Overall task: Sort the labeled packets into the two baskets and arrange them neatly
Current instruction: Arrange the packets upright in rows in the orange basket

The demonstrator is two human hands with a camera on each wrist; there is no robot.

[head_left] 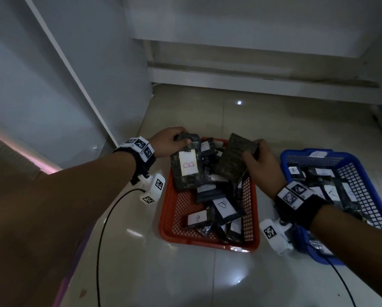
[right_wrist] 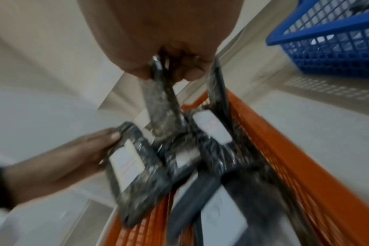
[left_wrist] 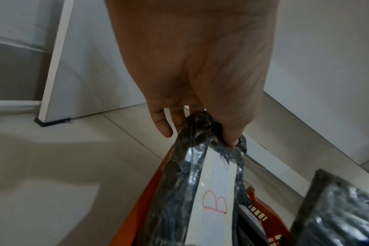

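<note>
An orange basket (head_left: 176, 227) on the floor holds several dark plastic packets with white labels marked B. My left hand (head_left: 166, 140) grips the top end of a large B packet (head_left: 185, 167) at the basket's far left; the thumb (left_wrist: 232, 133) presses into the wrapper of that packet (left_wrist: 200, 191). My right hand (head_left: 258, 160) pinches the edge of another dark packet (head_left: 234, 160), tilted with its label hidden, above the basket's far right. In the blurred right wrist view that packet (right_wrist: 162, 113) hangs from my fingers (right_wrist: 190, 73) over the orange basket (right_wrist: 284, 158).
A blue basket (head_left: 358, 171) with several packets, one marked A, stands right of the orange one. White cabinet panels rise behind and to the left. Black cables run over the glossy tiled floor (head_left: 185, 278) in front.
</note>
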